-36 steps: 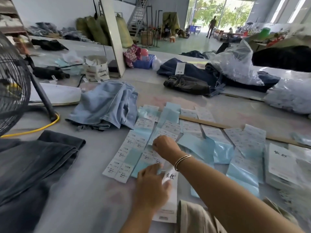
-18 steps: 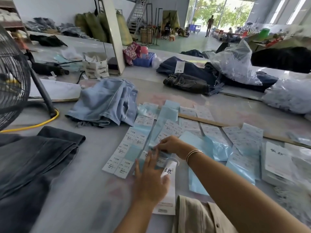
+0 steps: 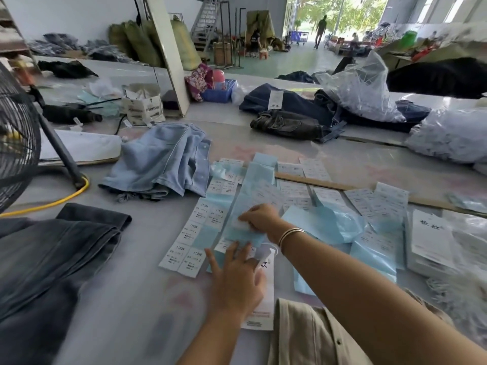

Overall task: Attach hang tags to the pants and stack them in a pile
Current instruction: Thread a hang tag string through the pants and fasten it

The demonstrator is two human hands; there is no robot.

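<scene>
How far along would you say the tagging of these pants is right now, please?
Early, it seems. Done: nothing visibly tagged or stacked. In hand: the right hand pinches a label on the blue sticker sheet while the left hand lies flat on it. Left: the dark jeans and light denim carry no visible tag.

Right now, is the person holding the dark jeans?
No. The dark jeans lie untouched at the left, while the left hand and right hand work on the blue label sheets.
</scene>
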